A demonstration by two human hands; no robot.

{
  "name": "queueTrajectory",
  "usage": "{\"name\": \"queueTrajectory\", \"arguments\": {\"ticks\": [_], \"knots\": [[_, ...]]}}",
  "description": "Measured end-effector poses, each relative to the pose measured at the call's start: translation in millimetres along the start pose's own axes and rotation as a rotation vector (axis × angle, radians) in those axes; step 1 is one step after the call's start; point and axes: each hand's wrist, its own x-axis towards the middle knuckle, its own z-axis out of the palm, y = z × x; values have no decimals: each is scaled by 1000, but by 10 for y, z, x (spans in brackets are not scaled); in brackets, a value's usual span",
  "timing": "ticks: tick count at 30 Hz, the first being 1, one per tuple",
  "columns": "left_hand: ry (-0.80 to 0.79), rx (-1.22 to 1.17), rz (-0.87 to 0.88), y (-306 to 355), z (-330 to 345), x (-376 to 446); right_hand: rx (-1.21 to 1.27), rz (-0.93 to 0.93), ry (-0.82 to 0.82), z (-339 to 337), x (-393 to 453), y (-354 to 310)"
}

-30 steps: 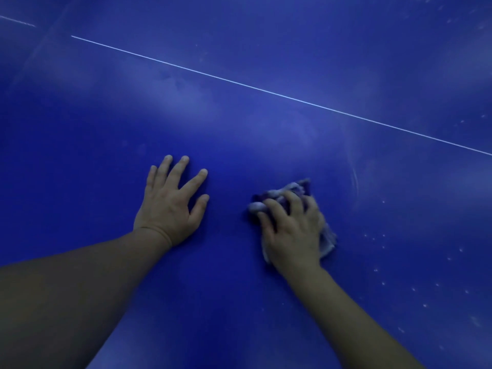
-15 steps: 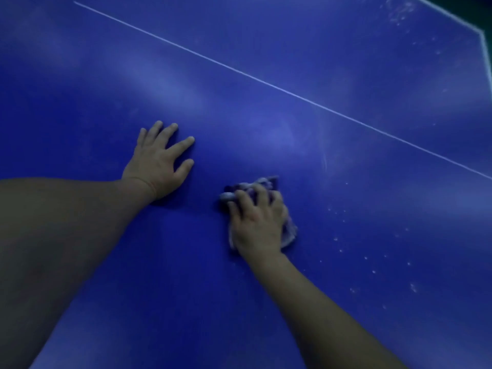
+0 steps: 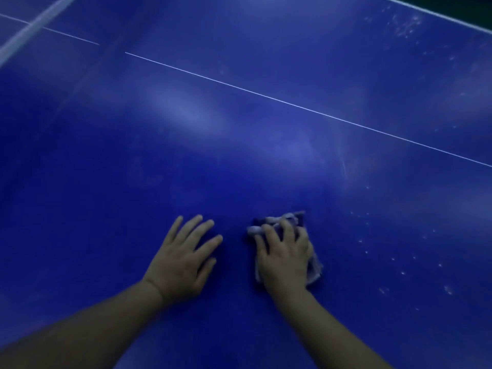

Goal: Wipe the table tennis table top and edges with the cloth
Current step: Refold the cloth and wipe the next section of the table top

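1. Head view shows the blue table top point(image 3: 266, 161) filling almost the whole frame. The right hand point(image 3: 286, 259) lies on the crumpled cloth point(image 3: 314, 270), which sits on the near part of the surface, just right of centre.
2. The fingers of the right hand are curled over the cloth and hold it down against the table. The left hand point(image 3: 183, 265) rests flat just beside it, fingers straight and a little spread, holding nothing.
3. Risk, as I judge it: the cloth is bunched small, so one stroke covers little, and the pale specks point(image 3: 404, 272) to the right may be missed or only smeared.
4. Another risk: the left palm leans on the surface and could leave marks on a part already wiped.
5. Room to move is wide on every side. The thin white line point(image 3: 292, 103) crosses far ahead, and a table edge point(image 3: 436, 12) shows only at the top right, well apart from both hands.
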Motion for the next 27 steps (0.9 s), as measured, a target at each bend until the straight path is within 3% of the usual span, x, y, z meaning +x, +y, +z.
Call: {"name": "queueTrajectory", "arguments": {"ticks": [4,8,14,18,21,27], "knots": [[-117,36,-66,156,137,-339,-51,-150,66,45,413,-76],[-115,39,-68,157,152,-359,-28,77,48,-64,470,346],[-91,55,-52,148,177,-358,-15,150,-24,-72,-389,226],[-89,57,-56,157,155,-341,33,-28,-39,37,-183,-240],[-83,52,-50,150,174,-344,79,-33,-88,163,118,-463],[-58,6,-44,110,235,-354,0,-467,-99,-1,-514,252]]}}
